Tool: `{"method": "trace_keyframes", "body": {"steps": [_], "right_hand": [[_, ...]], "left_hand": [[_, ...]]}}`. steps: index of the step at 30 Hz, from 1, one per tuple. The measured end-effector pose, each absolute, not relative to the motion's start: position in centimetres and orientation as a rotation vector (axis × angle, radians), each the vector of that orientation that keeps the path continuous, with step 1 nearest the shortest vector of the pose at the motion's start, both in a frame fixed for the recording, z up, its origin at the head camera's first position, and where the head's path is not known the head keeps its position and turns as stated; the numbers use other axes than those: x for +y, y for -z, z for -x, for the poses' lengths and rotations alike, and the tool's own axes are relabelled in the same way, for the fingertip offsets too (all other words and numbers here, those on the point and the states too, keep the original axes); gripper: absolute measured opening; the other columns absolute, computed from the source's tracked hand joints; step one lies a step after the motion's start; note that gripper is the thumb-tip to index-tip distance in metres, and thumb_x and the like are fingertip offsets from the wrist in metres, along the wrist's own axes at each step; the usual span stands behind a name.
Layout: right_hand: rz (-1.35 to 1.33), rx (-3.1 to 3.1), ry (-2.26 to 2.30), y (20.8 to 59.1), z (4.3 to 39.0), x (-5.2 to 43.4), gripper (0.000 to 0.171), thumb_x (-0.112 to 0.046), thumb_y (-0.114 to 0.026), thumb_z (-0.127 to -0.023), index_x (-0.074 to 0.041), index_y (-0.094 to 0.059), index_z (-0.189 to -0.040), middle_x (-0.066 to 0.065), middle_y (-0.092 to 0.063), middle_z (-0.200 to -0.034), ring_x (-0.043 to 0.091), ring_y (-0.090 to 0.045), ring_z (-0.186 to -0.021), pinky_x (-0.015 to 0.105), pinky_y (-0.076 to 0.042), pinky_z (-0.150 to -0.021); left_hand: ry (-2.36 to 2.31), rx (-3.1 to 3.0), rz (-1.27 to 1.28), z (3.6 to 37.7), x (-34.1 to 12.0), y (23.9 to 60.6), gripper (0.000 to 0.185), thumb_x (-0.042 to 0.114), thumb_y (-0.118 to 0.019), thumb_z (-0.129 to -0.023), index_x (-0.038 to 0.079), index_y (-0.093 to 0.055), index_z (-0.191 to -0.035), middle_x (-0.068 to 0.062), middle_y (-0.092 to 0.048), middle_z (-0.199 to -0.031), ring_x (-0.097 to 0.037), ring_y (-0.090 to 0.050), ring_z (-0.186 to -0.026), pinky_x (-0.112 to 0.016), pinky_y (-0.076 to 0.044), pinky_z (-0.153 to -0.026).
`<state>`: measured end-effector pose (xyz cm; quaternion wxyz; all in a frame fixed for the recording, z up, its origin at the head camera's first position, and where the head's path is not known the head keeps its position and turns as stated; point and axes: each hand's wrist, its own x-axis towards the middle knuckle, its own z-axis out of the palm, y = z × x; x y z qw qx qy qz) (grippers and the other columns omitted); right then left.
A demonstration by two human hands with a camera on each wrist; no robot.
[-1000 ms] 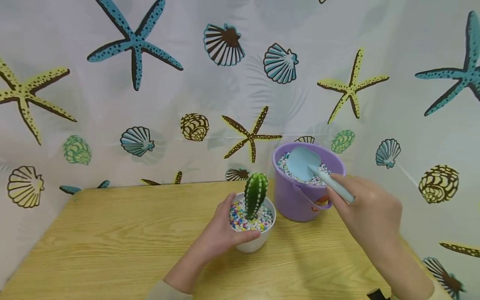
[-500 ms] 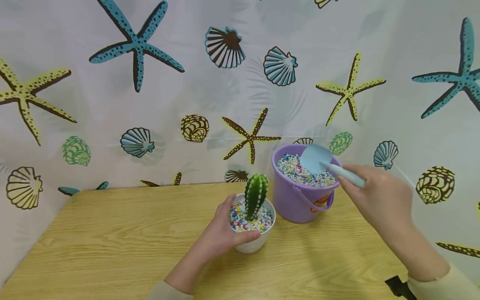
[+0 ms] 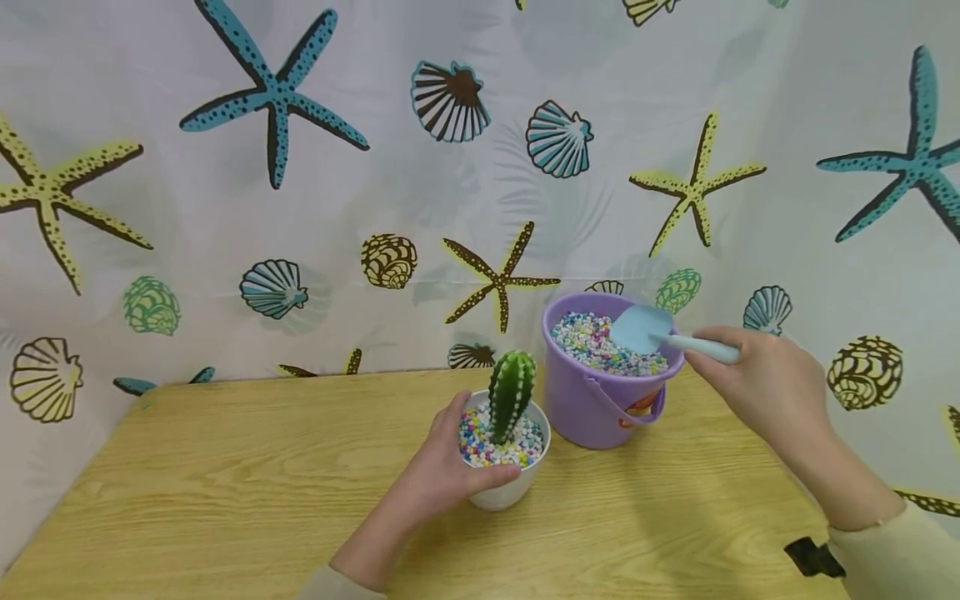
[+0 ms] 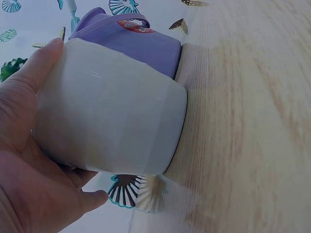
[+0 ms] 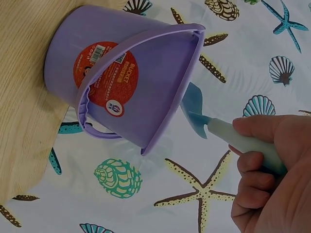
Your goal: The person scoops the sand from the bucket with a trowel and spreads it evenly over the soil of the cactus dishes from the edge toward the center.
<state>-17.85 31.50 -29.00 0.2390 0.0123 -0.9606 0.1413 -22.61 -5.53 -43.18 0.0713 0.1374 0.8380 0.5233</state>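
Note:
My left hand (image 3: 441, 468) grips the rim of a white flowerpot (image 3: 501, 498) that stands on the table, thumb along the near side. A small green cactus (image 3: 512, 396) rises from colourful beads (image 3: 486, 450) in the pot. In my right hand (image 3: 772, 379) is the handle of a light blue toy shovel (image 3: 641, 329), its blade over the right part of a purple bucket (image 3: 592, 417). Small multicoloured pellets (image 3: 581, 337) fill much of the bucket. The right wrist view has the shovel blade (image 5: 194, 109) at the bucket's rim, fingers curled round the handle.
The wooden table (image 3: 247, 483) reaches back to a white curtain (image 3: 337, 167) printed with starfish and shells. Close behind and right of the pot stands the bucket, its handle (image 3: 622, 408) hanging down in front. A dark strap piece (image 3: 813, 557) sits by the right sleeve.
My right hand has drawn the shovel to the right across the bucket, uncovering more pellets on the left. The left hand and the pot have stayed in place.

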Motion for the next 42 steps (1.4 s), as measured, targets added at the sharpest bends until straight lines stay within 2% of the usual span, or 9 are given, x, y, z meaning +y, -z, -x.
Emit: {"method": "trace_keyframes", "body": {"steps": [3, 9, 17, 28, 32, 35, 37, 42], "right_hand": [[-0.003, -2.688, -0.404, 28.8, 18.2, 31.7, 0.045, -0.05, -0.072, -0.107, -0.012, -0.082, -0.131, -0.005, -0.054, -0.057, 0.019, -0.046, -0.05, 0.033, -0.028, -0.044], [0.036, -2.774, -0.418, 28.5, 18.9, 32.3, 0.05, -0.051, -0.073, -0.106, -0.01, -0.079, -0.134, -0.004, -0.055, -0.052, 0.019, -0.052, -0.046, 0.032, -0.029, -0.044], [0.069, -2.832, -0.429, 28.5, 20.0, 33.4, 0.047, -0.046, -0.076, -0.105, -0.007, -0.081, -0.131, -0.003, -0.052, -0.054, 0.019, -0.044, -0.054, 0.032, -0.027, -0.047], [0.093, -2.934, -0.447, 28.1, 21.7, 34.2, 0.052, -0.047, -0.076, -0.102, -0.004, -0.08, -0.131, 0.001, -0.07, -0.079, 0.024, -0.057, -0.071, 0.035, -0.04, -0.052], [0.092, -2.957, -0.453, 28.3, 22.1, 34.2, 0.056, -0.051, -0.076, -0.101, -0.004, -0.08, -0.13, 0.013, -0.08, -0.101, 0.028, -0.065, -0.082, 0.035, -0.046, -0.054], [0.095, -2.972, -0.467, 28.5, 22.4, 34.2, 0.06, -0.055, -0.076, -0.101, -0.003, -0.079, -0.132, 0.02, -0.08, -0.116, 0.029, -0.067, -0.083, 0.035, -0.048, -0.055], [0.099, -2.978, -0.478, 28.6, 22.6, 34.1, 0.063, -0.058, -0.076, -0.1, -0.004, -0.079, -0.133, 0.022, -0.079, -0.12, 0.029, -0.067, -0.083, 0.035, -0.048, -0.057], [0.113, -2.989, -0.47, 28.9, 23.1, 33.9, 0.066, -0.062, -0.075, -0.099, -0.007, -0.079, -0.135, 0.025, -0.074, -0.135, 0.039, -0.073, -0.104, 0.035, -0.052, -0.063]], "left_hand": [[-1.579, 2.516, -0.411, 22.6, -5.6, 43.3, 0.132, 0.047, -0.102, -0.079, 0.011, -0.02, -0.176, -0.026, -0.034, -0.17, -0.046, -0.047, -0.148, -0.065, -0.042, -0.121], [-1.588, 2.513, -0.411, 22.7, -5.6, 43.4, 0.132, 0.047, -0.102, -0.079, 0.011, -0.02, -0.176, -0.026, -0.033, -0.17, -0.046, -0.047, -0.149, -0.065, -0.041, -0.121], [-1.577, 2.522, -0.417, 22.8, -5.5, 43.2, 0.133, 0.049, -0.101, -0.079, 0.01, -0.02, -0.176, -0.026, -0.033, -0.171, -0.047, -0.046, -0.15, -0.066, -0.041, -0.121], [-1.574, 2.516, -0.409, 22.6, -5.6, 43.2, 0.133, 0.049, -0.101, -0.079, 0.009, -0.019, -0.176, -0.027, -0.033, -0.171, -0.047, -0.046, -0.15, -0.065, -0.041, -0.121], [-1.581, 2.514, -0.413, 22.6, -5.6, 43.3, 0.134, 0.049, -0.101, -0.079, 0.009, -0.019, -0.176, -0.027, -0.033, -0.171, -0.047, -0.045, -0.15, -0.066, -0.04, -0.122], [-1.59, 2.505, -0.418, 22.6, -5.6, 43.4, 0.134, 0.049, -0.101, -0.079, 0.009, -0.019, -0.176, -0.027, -0.032, -0.171, -0.047, -0.044, -0.151, -0.066, -0.039, -0.122], [-1.591, 2.502, -0.418, 22.7, -5.6, 43.5, 0.133, 0.049, -0.101, -0.079, 0.009, -0.019, -0.176, -0.026, -0.032, -0.171, -0.047, -0.044, -0.151, -0.066, -0.039, -0.122], [-1.584, 2.505, -0.421, 22.8, -5.6, 43.4, 0.133, 0.05, -0.1, -0.079, 0.009, -0.019, -0.176, -0.026, -0.033, -0.171, -0.047, -0.044, -0.151, -0.066, -0.039, -0.122]]}}
